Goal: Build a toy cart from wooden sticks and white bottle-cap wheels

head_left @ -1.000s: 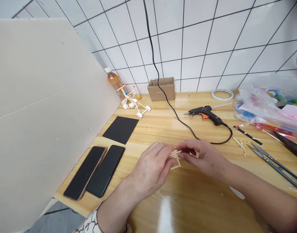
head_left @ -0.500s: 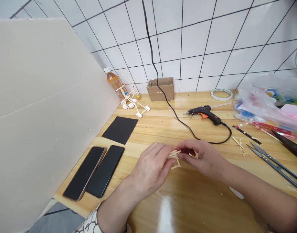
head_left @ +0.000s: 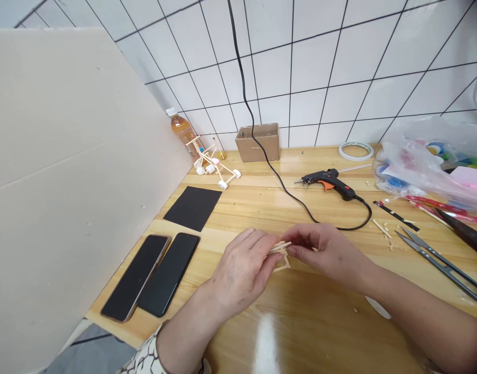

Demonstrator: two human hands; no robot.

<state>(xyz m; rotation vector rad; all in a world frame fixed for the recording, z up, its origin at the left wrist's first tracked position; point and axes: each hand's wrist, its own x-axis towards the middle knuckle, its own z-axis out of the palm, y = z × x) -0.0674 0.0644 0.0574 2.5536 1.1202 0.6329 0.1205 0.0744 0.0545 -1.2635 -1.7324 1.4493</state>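
Observation:
A small frame of pale wooden sticks (head_left: 282, 262) is held over the near part of the table, partly hidden by fingers. My left hand (head_left: 248, 267) is closed round its left side, thumb below and fingers above. From the right, my right hand (head_left: 319, 249) pinches at the ends of the sticks with thumb and fingertips. Whether a separate small piece sits between those fingertips I cannot tell. Beyond the right hand lies a black hot glue gun (head_left: 331, 183) with an orange trigger, its glue stick poking out behind.
Two phones (head_left: 170, 275) and a black square sheet (head_left: 193, 208) lie left. Behind stand a stick model with white wheels (head_left: 217, 166), a bottle (head_left: 181, 130) and a cardboard box (head_left: 258, 143). Thread snips (head_left: 444, 267), a tape roll (head_left: 355, 151) and plastic bags (head_left: 433, 156) are right. A black cord (head_left: 279, 179) crosses the table.
Hardly anything differs. My right hand has shifted very slightly at the stick ends, while my left hand keeps the same grip.

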